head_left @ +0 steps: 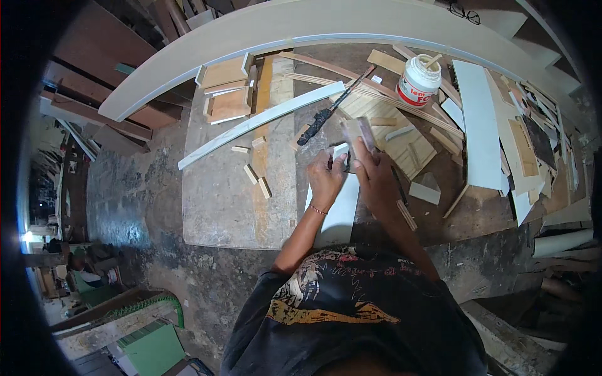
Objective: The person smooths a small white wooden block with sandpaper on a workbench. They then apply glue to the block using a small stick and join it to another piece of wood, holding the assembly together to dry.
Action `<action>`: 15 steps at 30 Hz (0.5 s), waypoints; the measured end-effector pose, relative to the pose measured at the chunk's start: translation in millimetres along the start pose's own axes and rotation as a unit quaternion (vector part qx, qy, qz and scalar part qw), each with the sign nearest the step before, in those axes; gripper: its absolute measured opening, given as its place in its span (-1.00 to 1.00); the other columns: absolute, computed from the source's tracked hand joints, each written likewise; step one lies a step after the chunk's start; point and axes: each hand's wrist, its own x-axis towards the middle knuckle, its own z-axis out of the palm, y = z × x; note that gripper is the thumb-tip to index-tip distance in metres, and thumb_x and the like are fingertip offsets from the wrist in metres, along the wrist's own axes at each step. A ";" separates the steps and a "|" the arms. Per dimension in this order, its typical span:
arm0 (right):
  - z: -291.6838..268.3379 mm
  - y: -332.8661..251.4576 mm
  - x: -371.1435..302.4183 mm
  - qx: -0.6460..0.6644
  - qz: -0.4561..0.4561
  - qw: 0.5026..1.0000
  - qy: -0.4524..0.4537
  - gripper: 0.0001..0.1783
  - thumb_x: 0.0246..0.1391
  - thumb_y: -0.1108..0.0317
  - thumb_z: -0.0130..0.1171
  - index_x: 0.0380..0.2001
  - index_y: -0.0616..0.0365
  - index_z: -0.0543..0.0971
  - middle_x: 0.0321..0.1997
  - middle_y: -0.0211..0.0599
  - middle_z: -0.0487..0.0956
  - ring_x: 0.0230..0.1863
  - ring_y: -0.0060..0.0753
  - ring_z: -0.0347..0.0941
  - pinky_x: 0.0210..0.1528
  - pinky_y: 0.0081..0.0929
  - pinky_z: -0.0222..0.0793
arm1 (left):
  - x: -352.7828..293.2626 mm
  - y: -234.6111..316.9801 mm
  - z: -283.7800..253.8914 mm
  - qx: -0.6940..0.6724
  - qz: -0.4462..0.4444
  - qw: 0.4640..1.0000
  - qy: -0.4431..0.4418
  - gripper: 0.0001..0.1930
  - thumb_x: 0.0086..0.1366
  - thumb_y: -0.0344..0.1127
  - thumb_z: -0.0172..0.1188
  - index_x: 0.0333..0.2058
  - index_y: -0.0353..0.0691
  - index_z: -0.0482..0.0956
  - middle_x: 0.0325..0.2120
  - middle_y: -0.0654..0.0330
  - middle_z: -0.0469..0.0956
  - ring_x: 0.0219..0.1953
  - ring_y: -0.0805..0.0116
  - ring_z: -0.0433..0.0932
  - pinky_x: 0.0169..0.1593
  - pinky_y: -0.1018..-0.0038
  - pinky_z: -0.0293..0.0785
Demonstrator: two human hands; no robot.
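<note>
The white board (338, 216) lies at the near edge of the worktop (219, 216), under the hands, its long axis running from 6 to just past 12 o'clock. It is flat, smooth and straight-sided. The left hand (325, 183) reaches in from 7 o'clock, its grip closed, thumb and bent fingers on a white piece (340, 150); whether this joins the board, I cannot tell. The right hand (373, 178), just beside it at 3 o'clock, has its grip drawn in around a blurred greyish slab (359, 128); how firmly, I cannot tell.

Near the hands at 11 o'clock, a dark tool (316, 125), lumpy at its near end, slants toward 1. At 2 o'clock lies grained plywood (421, 150); beyond it stands a round white tub (420, 78). A long white strip (251, 131) slants from 8 to 2.
</note>
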 end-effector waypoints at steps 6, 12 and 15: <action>6.8 -9.1 0.9 -0.034 -0.039 0.999 0.005 -0.49 -0.03 0.22 -0.02 0.06 -0.16 0.23 -0.37 -0.06 0.28 -0.36 -0.05 0.30 -0.35 -0.27 0.28 | -5.7 0.8 -5.4 0.024 0.010 1.000 -0.008 -0.88 -0.02 -0.42 0.10 -0.52 -0.37 0.45 -0.72 0.02 0.36 -0.69 0.16 0.36 -0.58 0.34 0.23; 1.9 2.5 1.8 -0.011 0.054 0.998 -0.007 -0.51 0.00 0.22 -0.05 0.06 -0.19 0.24 -0.40 -0.09 0.28 -0.36 -0.11 0.31 -0.34 -0.31 0.26 | 2.6 7.3 -6.5 0.008 -0.027 1.000 -0.001 -0.89 -0.06 -0.46 0.08 -0.50 -0.36 0.45 -0.72 0.04 0.34 -0.70 0.20 0.34 -0.57 0.34 0.23; 0.0 -15.2 0.7 -0.006 -0.068 0.998 -0.008 -0.49 -0.05 0.23 -0.01 0.05 -0.19 0.25 -0.39 -0.03 0.30 -0.38 -0.02 0.31 -0.37 -0.24 0.28 | -5.5 -11.5 0.3 0.003 0.018 1.000 -0.001 -0.88 -0.03 -0.41 0.11 -0.55 -0.37 0.43 -0.74 0.04 0.34 -0.72 0.21 0.33 -0.58 0.34 0.22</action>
